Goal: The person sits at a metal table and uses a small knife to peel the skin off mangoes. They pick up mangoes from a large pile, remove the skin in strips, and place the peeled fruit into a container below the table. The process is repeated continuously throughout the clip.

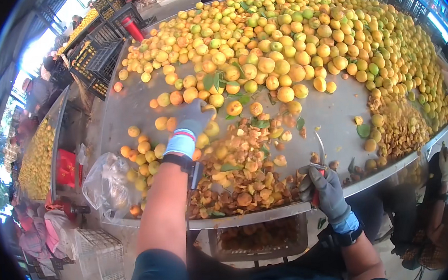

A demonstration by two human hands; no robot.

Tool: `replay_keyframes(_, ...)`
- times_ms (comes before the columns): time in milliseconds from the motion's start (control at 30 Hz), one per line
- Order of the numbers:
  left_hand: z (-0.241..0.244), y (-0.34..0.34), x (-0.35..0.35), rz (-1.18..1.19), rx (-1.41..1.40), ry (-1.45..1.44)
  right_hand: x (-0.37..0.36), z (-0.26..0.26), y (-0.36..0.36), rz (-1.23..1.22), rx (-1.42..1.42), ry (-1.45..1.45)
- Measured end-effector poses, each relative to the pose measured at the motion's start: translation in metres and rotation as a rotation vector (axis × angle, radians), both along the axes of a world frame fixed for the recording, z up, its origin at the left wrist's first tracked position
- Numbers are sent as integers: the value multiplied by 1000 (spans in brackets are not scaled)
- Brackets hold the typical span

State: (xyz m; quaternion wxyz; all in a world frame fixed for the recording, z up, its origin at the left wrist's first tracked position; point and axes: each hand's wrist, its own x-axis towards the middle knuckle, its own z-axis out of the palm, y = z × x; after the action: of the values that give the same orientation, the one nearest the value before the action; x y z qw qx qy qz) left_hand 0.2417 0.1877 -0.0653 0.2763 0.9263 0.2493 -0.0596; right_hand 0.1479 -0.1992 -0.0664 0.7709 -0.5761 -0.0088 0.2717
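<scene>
My left hand (pixel 196 116), in a grey glove, reaches over the left middle of the metal table (pixel 326 119). Its fingers touch a yellow-orange fruit (pixel 208 110) at the near side of the heap; whether they grip it cannot be told. My right hand (pixel 324 185), gloved too, is closed around the red handle of a small curved blade (pixel 321 145) at the table's near edge, with the blade pointing up and away. Between my hands lies a pile of cut fruit pieces and scraps (pixel 250 165) with green leaves. The large heap of whole fruit (pixel 264 56) covers the far side.
A clear plastic bag (pixel 110 186) lies at the table's left corner, near loose fruit. A crate (pixel 259 241) with scraps stands under the near edge. A red flask (pixel 132 29) stands far left. Another person's gloved hands (pixel 447 160) are at right, by a second scrap pile (pixel 401 136).
</scene>
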Motion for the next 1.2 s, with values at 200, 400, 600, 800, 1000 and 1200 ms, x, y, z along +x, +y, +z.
replay_keyframes(200,3,-47,-26,-184,191,-131,-9,35,4,114,-153,3)
replay_keyframes(400,53,-103,-114,-121,-1033,-641,4,92,-8,82,-64,-164)
replay_keyframes(600,92,-170,-199,-6,-1521,-796,-57,61,-9,226,-180,-155)
replay_keyframes(800,100,-203,-227,86,-1184,-764,-108,92,0,372,-15,-243)
replay_keyframes(1000,96,-222,-237,157,-987,-857,-131,107,13,393,-20,-307)
replay_keyframes(1200,102,-236,-246,193,-1055,-874,-131,96,22,318,-296,-616)
